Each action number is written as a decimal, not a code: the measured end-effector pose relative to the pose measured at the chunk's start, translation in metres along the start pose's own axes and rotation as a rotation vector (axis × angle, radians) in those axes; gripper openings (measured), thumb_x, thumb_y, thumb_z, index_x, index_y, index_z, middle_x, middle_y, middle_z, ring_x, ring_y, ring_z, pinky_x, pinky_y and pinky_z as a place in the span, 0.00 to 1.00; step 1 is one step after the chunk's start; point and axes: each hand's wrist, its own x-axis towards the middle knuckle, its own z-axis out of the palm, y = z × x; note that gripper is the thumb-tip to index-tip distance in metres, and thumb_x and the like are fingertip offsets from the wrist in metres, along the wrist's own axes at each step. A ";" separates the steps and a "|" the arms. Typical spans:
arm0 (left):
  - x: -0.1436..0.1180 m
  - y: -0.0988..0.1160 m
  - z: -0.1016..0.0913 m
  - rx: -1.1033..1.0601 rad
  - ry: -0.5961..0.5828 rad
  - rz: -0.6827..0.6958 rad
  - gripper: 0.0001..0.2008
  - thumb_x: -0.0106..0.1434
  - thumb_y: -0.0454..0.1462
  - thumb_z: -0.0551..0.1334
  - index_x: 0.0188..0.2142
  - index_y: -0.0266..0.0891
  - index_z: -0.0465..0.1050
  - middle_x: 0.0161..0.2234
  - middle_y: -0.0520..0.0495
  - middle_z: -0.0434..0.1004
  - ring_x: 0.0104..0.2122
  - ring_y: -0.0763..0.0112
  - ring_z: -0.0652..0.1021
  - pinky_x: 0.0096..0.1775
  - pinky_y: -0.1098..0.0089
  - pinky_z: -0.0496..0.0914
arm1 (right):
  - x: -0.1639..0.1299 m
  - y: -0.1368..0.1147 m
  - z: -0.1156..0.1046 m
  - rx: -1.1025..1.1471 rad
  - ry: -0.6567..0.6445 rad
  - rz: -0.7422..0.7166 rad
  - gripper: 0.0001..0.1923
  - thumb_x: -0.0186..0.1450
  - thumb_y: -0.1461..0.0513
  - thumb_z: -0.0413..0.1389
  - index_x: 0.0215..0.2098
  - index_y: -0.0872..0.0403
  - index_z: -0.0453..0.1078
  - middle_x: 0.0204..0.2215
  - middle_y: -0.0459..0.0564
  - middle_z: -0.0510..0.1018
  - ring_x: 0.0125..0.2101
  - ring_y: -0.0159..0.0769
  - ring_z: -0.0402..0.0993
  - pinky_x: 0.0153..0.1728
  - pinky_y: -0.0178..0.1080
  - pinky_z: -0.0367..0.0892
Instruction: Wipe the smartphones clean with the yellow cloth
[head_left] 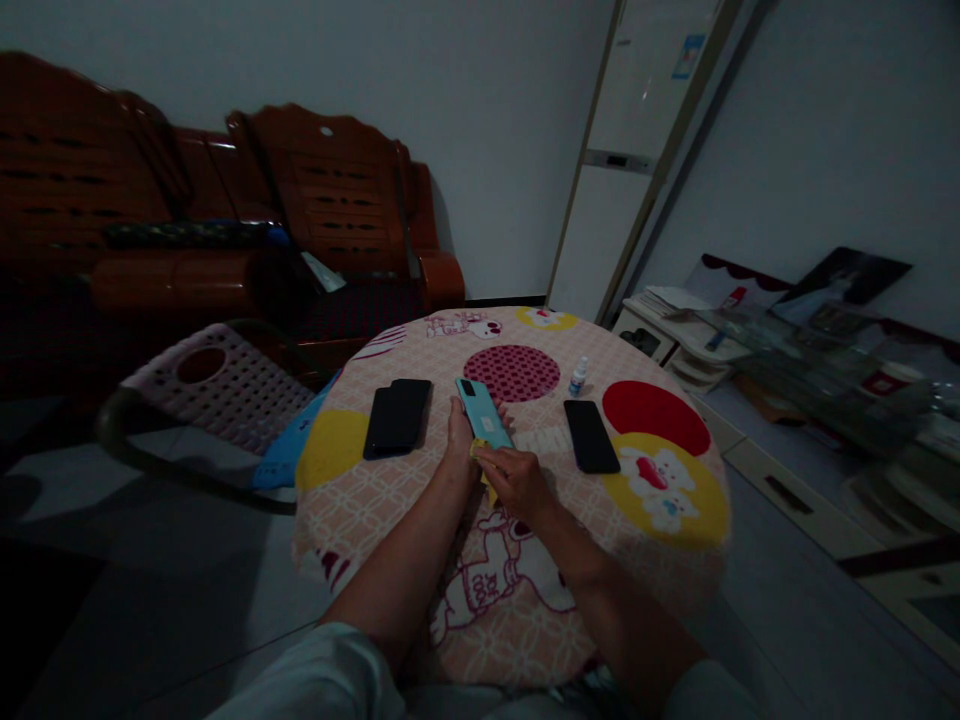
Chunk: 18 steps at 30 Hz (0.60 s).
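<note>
Obs., head view, dim room light.

Round bench [390,500] under a patterned cloth with coloured discs and cartoon figures. Person seated at its near edge, both forearms reaching forward across it.

Thing in hand: 1 teal smartphone [484,412], lying back-up on the cloth near the bench centre, camera block at the far end. Long axis runs from far-left to near-right, roughly away from the person with a slight slant.

Left hand [459,432]: set against the phone's left long edge, fingers laid alongside it, thumb side toward the phone. Grip looks partly closed around that edge, steadying the phone; how far the fingers wrap under cannot be told.

Right hand [516,480]: at the phone's near-right end, fingers curled down over a small yellow cloth [480,452] pressed onto the phone's near corner. Grip closed on the cloth; only a sliver of yellow shows by the fingertips and below the hand.

Key relation: the phone extends forward and slightly left from the right hand, so its free length lies beyond the cloth, along the long axis. The 2 hands are about equally near; the left touches the side, the right touches the near end through the cloth.

Around it: 2 black phones [397,415] overlapping to the left, well apart; 1 black phone [591,436] to the right; 1 small white bottle [577,377] with a blue cap, upright, just beyond that phone. Perforated plastic chair [217,395] off the bench's left.
</note>
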 end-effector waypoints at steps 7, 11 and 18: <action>0.002 -0.001 0.010 0.257 0.013 -0.098 0.19 0.64 0.46 0.53 0.37 0.31 0.73 0.19 0.45 0.74 0.14 0.72 0.71 0.17 0.73 0.65 | 0.000 0.008 -0.004 -0.117 -0.025 -0.006 0.14 0.68 0.63 0.48 0.44 0.53 0.75 0.35 0.53 0.81 0.34 0.38 0.78 0.36 0.37 0.72; 0.001 -0.010 0.018 0.284 0.026 -0.126 0.15 0.63 0.43 0.56 0.33 0.32 0.74 0.18 0.47 0.72 0.13 0.74 0.70 0.17 0.75 0.63 | 0.003 0.008 -0.011 -0.118 0.025 0.027 0.15 0.68 0.63 0.47 0.46 0.53 0.74 0.37 0.54 0.81 0.36 0.39 0.78 0.39 0.38 0.72; -0.011 -0.024 0.024 0.303 -0.124 -0.018 0.11 0.58 0.33 0.61 0.41 0.34 0.75 0.24 0.50 0.75 0.17 0.77 0.71 0.20 0.77 0.63 | 0.005 0.013 -0.025 -0.164 0.150 0.057 0.17 0.68 0.63 0.47 0.50 0.53 0.72 0.40 0.54 0.80 0.41 0.39 0.77 0.43 0.39 0.72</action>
